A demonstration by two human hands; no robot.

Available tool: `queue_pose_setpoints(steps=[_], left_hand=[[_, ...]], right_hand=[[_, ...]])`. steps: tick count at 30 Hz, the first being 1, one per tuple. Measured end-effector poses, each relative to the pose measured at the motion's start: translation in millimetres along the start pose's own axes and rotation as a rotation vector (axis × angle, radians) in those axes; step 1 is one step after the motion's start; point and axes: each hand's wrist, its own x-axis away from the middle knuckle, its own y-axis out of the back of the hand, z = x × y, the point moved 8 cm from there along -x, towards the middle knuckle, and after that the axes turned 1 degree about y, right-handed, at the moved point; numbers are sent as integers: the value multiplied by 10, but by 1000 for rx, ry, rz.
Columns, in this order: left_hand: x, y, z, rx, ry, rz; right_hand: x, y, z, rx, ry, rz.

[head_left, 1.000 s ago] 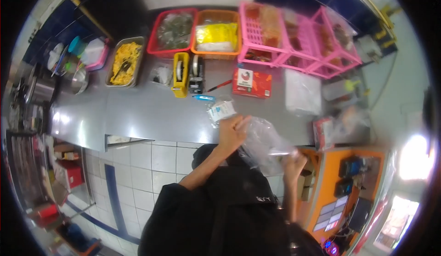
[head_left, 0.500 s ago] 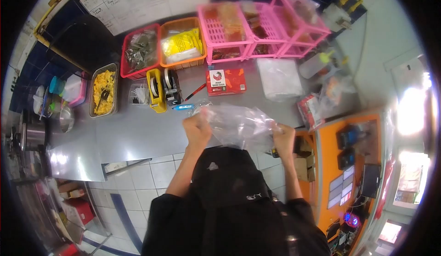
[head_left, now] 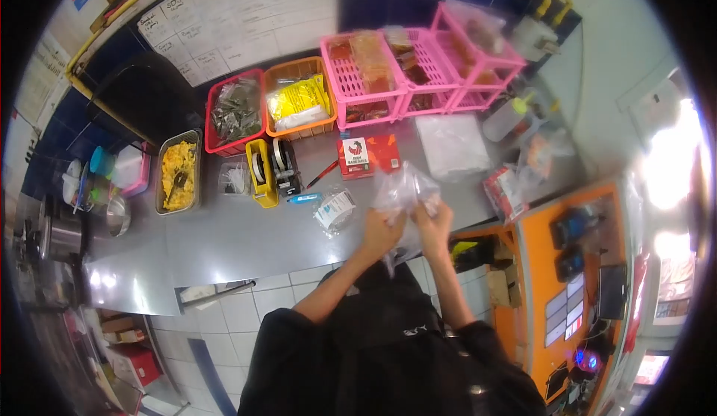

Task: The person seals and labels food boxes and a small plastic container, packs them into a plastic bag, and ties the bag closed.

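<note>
A clear plastic bag (head_left: 404,186) is bunched up between my two hands, over the front edge of the steel counter. My left hand (head_left: 383,231) is closed on its left side, and my right hand (head_left: 432,225) grips its right side close by. Part of the bag hangs below my fists; motion blurs its outline. On the counter to the left lies a small clear packet with a white label (head_left: 334,210). Behind the bag sits a red box (head_left: 369,155), with a stack of clear plastic bags (head_left: 451,146) to its right.
A yellow tape dispenser (head_left: 261,175), a black tape dispenser (head_left: 286,166), a blue marker (head_left: 304,199) and a red pen (head_left: 323,173) lie left of the box. A tray of yellow food (head_left: 179,173) stands farther left. Baskets, including a pink rack (head_left: 422,80), line the back.
My hands have come together, and the bag, stretched wide between them before, is now gathered. The labelled packet on the counter has come into plain sight.
</note>
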Motion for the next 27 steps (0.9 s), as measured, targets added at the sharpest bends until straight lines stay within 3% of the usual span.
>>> queue_pose_setpoints(steps=[3, 4, 5, 7, 8, 10, 11, 12, 13, 15, 16, 17, 18, 19, 20, 21, 23, 25, 27], left_hand=[[-51, 819, 633, 2, 379, -154], [-240, 1077, 549, -22, 488, -155], [-258, 1033, 531, -17, 489, -152], [-298, 1054, 357, -48, 378, -383], [-347, 959, 284, -48, 370, -382], [-440, 696, 246, 279, 463, -429], [-357, 494, 301, 293, 525, -273], [-220, 326, 353, 304, 584, -115], [-215, 255, 284, 290, 567, -3], [-178, 154, 196, 275, 557, 104], [-166, 5, 84, 308, 470, 264], [-120, -119, -34, 338, 380, 430], [-74, -100, -73, 336, 381, 440], [-22, -140, -198, 356, 314, 557], [7, -191, -317, 379, 245, 666], [43, -84, -171, 152, 268, 819], [36, 160, 580, -155, 332, 734], [-552, 318, 620, -299, 240, 619], [-1361, 474, -117, -208, 129, 310]], right_hand=[[-133, 1055, 401, 437, 204, -338], [-150, 1307, 426, 422, 222, -448], [-177, 1278, 395, 426, 222, -451], [-187, 1178, 405, 209, 325, -619], [-138, 1011, 333, 91, 231, -586], [-71, 756, -143, 177, 7, -309], [23, 645, -622, 383, -131, -64], [87, 563, -551, 377, -123, -56], [141, 376, -181, 678, 105, -49], [172, 333, -144, 816, 129, -43], [181, 277, -28, 884, 141, -42], [170, 189, 248, 804, 339, -81], [233, 123, 502, 716, 529, -127], [214, 210, 431, 714, 523, -135], [31, 449, 50, 540, 187, -37], [-95, 676, -314, 360, -138, 64], [-331, 1236, -212, 468, 120, -29], [-523, 1471, -105, 814, 202, 161], [-662, 1588, 665, 988, 114, -199]])
